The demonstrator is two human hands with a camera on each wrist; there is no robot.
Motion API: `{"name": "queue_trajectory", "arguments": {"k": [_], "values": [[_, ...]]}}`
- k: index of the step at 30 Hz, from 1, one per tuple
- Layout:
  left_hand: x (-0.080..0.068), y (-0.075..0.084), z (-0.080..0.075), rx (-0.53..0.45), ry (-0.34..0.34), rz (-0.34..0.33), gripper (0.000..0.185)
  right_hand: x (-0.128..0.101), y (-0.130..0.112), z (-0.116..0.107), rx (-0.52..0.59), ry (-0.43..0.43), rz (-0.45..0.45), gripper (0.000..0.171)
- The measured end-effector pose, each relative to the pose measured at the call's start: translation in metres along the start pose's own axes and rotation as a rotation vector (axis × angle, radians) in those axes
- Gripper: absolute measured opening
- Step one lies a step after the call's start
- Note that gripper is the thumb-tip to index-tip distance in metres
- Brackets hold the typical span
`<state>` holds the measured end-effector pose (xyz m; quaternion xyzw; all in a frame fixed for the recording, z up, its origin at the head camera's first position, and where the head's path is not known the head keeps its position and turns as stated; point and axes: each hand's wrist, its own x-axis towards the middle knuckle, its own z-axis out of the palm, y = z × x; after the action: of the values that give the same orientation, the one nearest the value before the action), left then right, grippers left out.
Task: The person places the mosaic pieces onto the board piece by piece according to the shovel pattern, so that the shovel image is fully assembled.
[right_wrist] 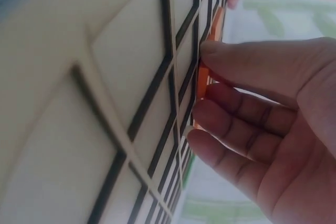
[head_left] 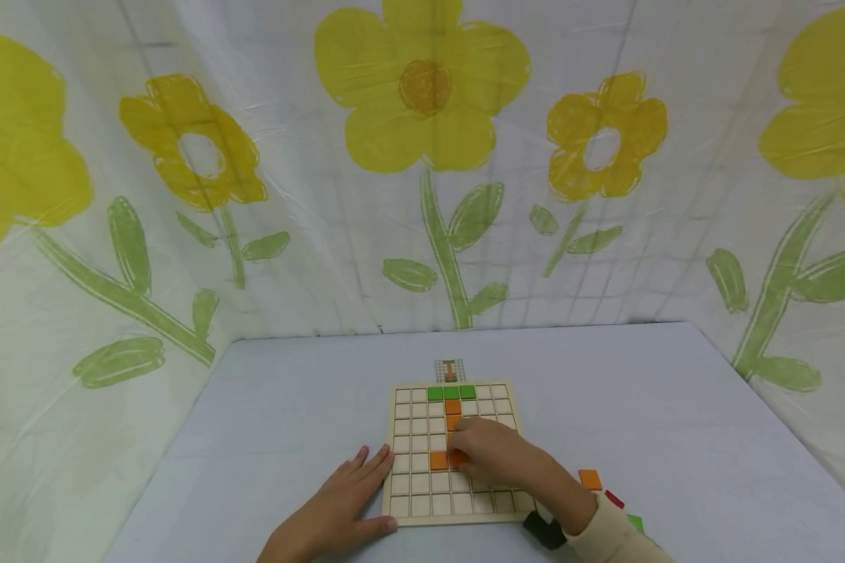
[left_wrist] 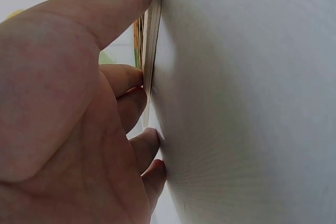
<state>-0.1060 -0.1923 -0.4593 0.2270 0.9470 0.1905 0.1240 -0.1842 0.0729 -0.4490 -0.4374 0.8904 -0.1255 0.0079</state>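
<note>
- The right hand (head_left: 496,453) pinches an orange tile (right_wrist: 202,80) between thumb and fingertips, pressing it into a cell near the middle of the grid board (head_left: 411,446).
- The left hand (head_left: 345,500) lies flat and relaxed (holding nothing) against the board's left edge, near its front corner.
- Best to seat the tile squarely, beside the orange tile already placed (head_left: 438,460).

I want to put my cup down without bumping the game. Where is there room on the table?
The table is bare between the board and the flower curtain, and along the far left and far right sides. It is crowded near the front: the left hand rests flat by the board, the right hand places an orange tile, and loose tiles lie right of it.
</note>
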Motion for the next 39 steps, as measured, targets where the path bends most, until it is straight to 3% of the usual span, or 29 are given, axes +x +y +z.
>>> {"name": "queue_trajectory", "arguments": {"k": [11, 21, 26, 33, 39], "values": [[0.000, 0.001, 0.001, 0.017, 0.013, 0.016, 0.086, -0.006, 0.001, 0.005, 0.016, 0.012, 0.037, 0.013], [0.001, 0.000, 0.002, 0.012, 0.011, 0.014, 0.086, -0.041, 0.015, 0.000, 0.076, 0.060, 0.017, 0.010], [0.002, -0.001, 0.004, 0.015, 0.009, 0.016, 0.087, -0.073, 0.028, -0.007, 0.091, 0.066, 0.128, 0.012], [0.003, -0.003, 0.006, 0.022, 0.006, -0.004, 0.088, -0.117, 0.048, -0.023, 0.031, 0.026, 0.313, 0.023], [0.003, -0.005, 0.007, 0.022, 0.005, -0.007, 0.088, -0.139, 0.056, -0.031, 0.042, -0.001, 0.429, 0.019]]}}
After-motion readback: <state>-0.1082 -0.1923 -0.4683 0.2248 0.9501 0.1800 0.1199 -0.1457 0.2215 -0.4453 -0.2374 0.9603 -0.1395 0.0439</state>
